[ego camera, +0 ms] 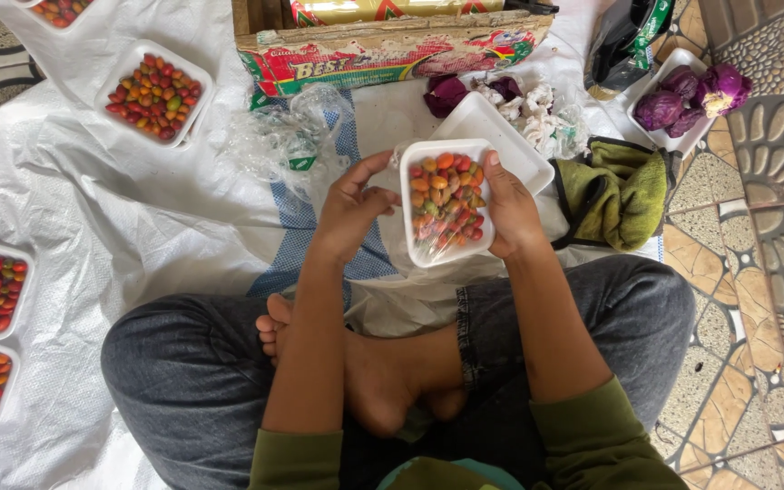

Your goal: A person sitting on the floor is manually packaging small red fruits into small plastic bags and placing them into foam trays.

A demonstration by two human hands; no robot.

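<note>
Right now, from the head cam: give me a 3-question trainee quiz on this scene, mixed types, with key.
1. True or false: both hands touch the white tray of small red and orange fruits.
2. Multiple choice: the green cloth lies A) left of the held tray, B) right of it, C) under it.
3. Fill in: the tray by the tiled floor at upper right holds ___ vegetables.

Key
1. True: the right hand grips its right edge; the left hand has its fingers at the wrap on the left edge.
2. B
3. purple
</note>
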